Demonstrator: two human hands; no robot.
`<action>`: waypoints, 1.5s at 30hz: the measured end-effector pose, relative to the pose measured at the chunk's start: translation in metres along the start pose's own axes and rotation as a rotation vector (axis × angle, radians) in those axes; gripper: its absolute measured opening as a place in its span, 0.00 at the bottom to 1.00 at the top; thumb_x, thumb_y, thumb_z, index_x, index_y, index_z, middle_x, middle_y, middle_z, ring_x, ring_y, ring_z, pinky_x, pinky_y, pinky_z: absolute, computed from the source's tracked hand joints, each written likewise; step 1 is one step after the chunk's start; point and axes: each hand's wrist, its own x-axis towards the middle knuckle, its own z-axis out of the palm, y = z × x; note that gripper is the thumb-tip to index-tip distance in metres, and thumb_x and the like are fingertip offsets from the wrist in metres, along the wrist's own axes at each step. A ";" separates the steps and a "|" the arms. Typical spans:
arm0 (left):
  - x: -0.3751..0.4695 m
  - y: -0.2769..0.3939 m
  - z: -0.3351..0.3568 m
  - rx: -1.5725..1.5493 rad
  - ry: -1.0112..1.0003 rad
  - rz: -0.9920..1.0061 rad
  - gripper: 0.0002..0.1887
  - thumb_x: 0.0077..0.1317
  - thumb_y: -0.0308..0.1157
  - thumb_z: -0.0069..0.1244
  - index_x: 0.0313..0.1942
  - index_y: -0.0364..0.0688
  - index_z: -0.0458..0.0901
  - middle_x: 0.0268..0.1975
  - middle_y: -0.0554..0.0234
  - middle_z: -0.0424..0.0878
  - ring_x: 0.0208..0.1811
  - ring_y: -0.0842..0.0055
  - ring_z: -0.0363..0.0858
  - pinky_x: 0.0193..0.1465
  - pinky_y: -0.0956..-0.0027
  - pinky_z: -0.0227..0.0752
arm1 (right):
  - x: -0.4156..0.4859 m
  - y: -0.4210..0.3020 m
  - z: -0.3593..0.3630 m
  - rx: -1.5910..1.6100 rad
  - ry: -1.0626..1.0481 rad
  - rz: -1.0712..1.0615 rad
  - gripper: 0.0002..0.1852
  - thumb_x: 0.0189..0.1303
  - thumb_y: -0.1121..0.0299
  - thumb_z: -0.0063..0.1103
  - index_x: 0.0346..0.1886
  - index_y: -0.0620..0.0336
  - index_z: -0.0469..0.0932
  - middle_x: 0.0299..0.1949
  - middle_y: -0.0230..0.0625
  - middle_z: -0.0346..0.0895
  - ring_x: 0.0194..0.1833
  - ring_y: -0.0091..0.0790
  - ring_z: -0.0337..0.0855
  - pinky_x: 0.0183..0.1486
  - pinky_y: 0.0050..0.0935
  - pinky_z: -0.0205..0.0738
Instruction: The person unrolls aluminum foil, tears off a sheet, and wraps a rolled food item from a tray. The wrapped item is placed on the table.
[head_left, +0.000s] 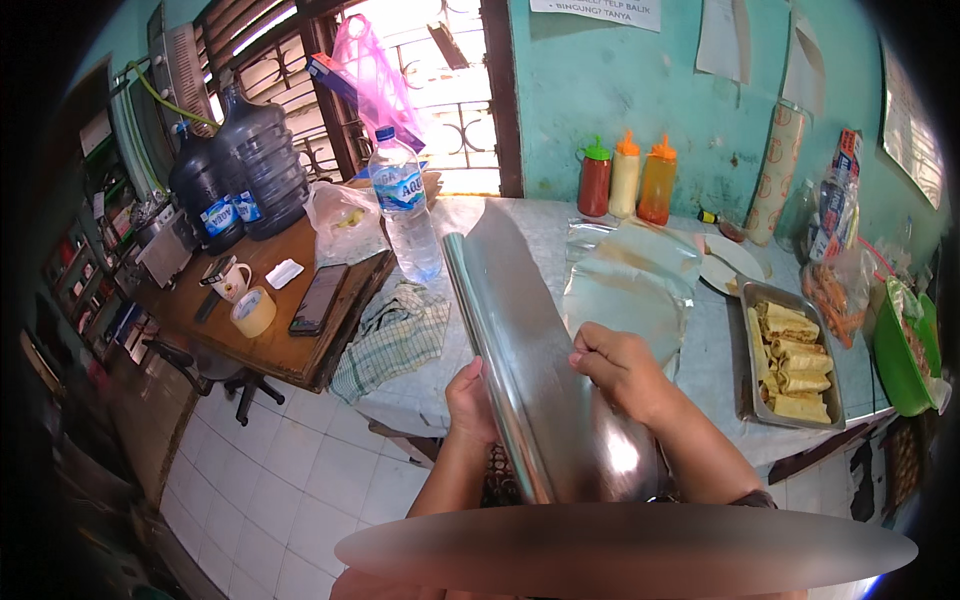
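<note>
A roll of aluminium foil (480, 337) is held upright at a tilt over the table's front edge, a wide sheet (536, 337) drawn out from it to the right. My left hand (472, 401) grips the roll at its middle. Pinched in my right hand (619, 371) is the sheet's right edge. Behind that hand, flat foil pieces (630, 292) lie on the covered table. A metal tray (836, 409) to the right holds several rolled, browned wraps (802, 356). The lower end of the foil is cut off by a blurred patch.
Three squeeze bottles (626, 180) stand against the wall, near a white plate (739, 255). An Aqua water bottle (405, 210) and a checked cloth (397, 337) are left of the foil. A phone (319, 300) and tape roll (253, 311) lie on the wooden desk. A green basin (900, 360) sits far right.
</note>
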 end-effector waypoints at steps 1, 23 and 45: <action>0.002 -0.001 -0.001 0.028 0.030 0.007 0.31 0.63 0.49 0.42 0.57 0.32 0.69 0.52 0.46 0.77 0.52 0.56 0.76 0.59 0.54 0.67 | 0.001 -0.005 -0.005 -0.013 -0.016 0.030 0.10 0.60 0.65 0.53 0.31 0.62 0.72 0.24 0.48 0.72 0.29 0.49 0.74 0.35 0.38 0.67; 0.027 0.069 0.070 0.587 0.006 0.344 0.23 0.52 0.27 0.52 0.50 0.38 0.69 0.39 0.66 0.76 0.40 0.79 0.75 0.41 0.74 0.71 | -0.049 0.069 -0.098 0.185 0.319 0.143 0.06 0.56 0.71 0.54 0.27 0.62 0.71 0.21 0.28 0.67 0.27 0.22 0.69 0.32 0.22 0.64; -0.015 0.071 0.127 0.986 -0.198 0.787 0.33 0.54 0.26 0.55 0.60 0.35 0.61 0.51 0.62 0.69 0.47 0.80 0.71 0.51 0.77 0.65 | 0.052 -0.018 -0.050 -0.262 0.397 -0.615 0.31 0.50 0.70 0.58 0.62 0.62 0.67 0.59 0.44 0.66 0.56 0.42 0.69 0.59 0.36 0.61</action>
